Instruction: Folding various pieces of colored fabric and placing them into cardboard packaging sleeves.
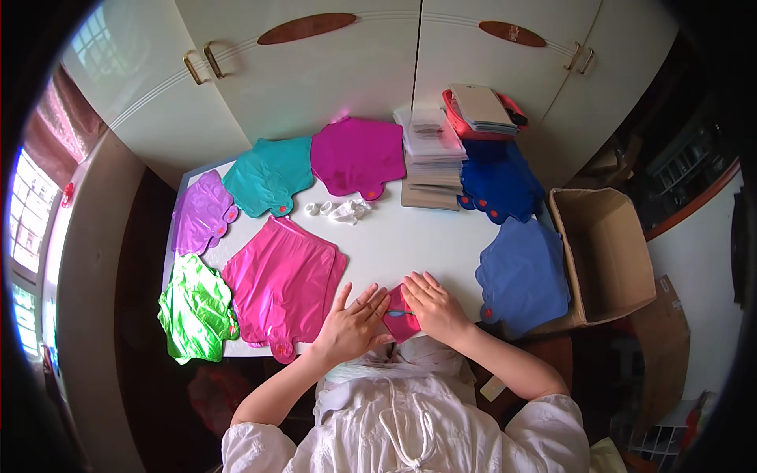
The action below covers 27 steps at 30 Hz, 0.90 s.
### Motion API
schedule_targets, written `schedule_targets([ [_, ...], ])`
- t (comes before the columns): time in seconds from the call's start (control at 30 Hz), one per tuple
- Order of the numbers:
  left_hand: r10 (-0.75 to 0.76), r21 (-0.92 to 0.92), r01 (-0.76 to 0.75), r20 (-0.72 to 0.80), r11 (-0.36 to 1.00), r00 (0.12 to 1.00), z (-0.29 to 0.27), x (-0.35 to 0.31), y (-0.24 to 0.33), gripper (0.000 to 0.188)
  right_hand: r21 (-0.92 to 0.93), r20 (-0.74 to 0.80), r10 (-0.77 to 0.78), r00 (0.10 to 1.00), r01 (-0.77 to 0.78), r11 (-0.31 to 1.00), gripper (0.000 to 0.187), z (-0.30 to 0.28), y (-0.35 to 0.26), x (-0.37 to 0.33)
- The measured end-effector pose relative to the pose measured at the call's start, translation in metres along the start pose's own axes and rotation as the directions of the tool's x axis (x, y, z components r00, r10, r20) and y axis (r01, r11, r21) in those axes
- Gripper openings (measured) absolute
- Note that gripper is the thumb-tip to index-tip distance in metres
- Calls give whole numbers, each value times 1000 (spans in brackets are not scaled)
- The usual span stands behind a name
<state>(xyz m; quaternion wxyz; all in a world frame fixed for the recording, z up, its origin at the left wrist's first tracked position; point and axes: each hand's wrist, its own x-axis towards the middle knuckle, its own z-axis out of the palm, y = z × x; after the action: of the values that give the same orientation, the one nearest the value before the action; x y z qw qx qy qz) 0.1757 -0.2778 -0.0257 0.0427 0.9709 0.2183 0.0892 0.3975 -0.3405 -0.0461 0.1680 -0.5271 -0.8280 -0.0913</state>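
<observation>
At the near edge of the white table [418, 244] lies a small folded piece of pink foil [403, 327], with a bit of green and blue showing on it. My left hand [355, 322] lies flat with fingers spread, its fingertips at the left side of the folded foil. From the other side my right hand [434, 306] rests flat, fingers stretched out, over the foil's right part. Part of the foil is hidden under both hands. Left of my hands is a stack of flat pink foil balloons [284, 280], uninflated and wide.
Around the table lie flat foil balloons: green [195, 307], lilac [203, 211], teal [270, 175], magenta [359, 158], dark blue [505, 180] and pale blue [524, 272]. White tape rolls [326, 208], clear bags [432, 150], a red basket [511, 105] and an open cardboard box [611, 260] stand nearby.
</observation>
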Motion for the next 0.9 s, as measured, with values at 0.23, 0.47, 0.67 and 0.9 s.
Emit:
schedule_targets([
  [0.23,45,7,-45,15,999,999,-2,-8,0,68,50,-4,26,1000,-26,998,34,4,-1,-3],
  [0.47,15,-358,3,48,934,999,-13,-10,-4,56,141,29,67,997,-70,987,38,-2,-2,-6],
  [0.67,-33,-214,-3,-162,977,986,-27,65,-49,14,99,15,-7,1000,5,995,46,-2,1,-10],
  [0.9,36,-398,-51,-45,916,998,-6,210,-109,25,167,65,108,992,-117,979,54,-14,-6,-20],
])
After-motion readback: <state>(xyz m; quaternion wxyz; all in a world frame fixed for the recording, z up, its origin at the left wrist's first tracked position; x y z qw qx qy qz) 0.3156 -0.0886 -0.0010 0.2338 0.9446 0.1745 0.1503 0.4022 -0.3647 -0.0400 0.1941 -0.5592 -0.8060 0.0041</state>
